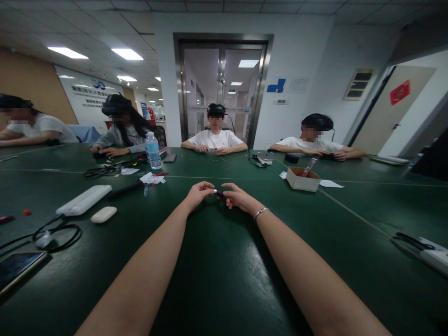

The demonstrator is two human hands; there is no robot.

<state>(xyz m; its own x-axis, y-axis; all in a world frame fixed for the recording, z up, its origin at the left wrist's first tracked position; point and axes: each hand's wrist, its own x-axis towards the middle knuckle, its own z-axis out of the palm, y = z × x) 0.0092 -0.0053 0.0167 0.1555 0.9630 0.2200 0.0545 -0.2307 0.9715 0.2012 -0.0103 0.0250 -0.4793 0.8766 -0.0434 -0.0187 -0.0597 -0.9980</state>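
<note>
Between my two hands, just above the green table (224,261), is a small black stick with a silver end (219,192); its exact kind is too small to make out. My left hand (198,195) pinches the silver end between thumb and fingers. From the other side, my right hand (241,198) has its thumb and index finger on the black part, with the other fingers curled under. A silver bracelet (261,213) circles my right wrist. Parts of the stick are covered by my fingertips.
Left of my arms lie a white power bank (84,200), a white oval case (104,214), a phone (19,268) and coiled cables. A water bottle (153,151) stands farther back. A small cardboard box (303,181) sits to the right. Several people sit around the table.
</note>
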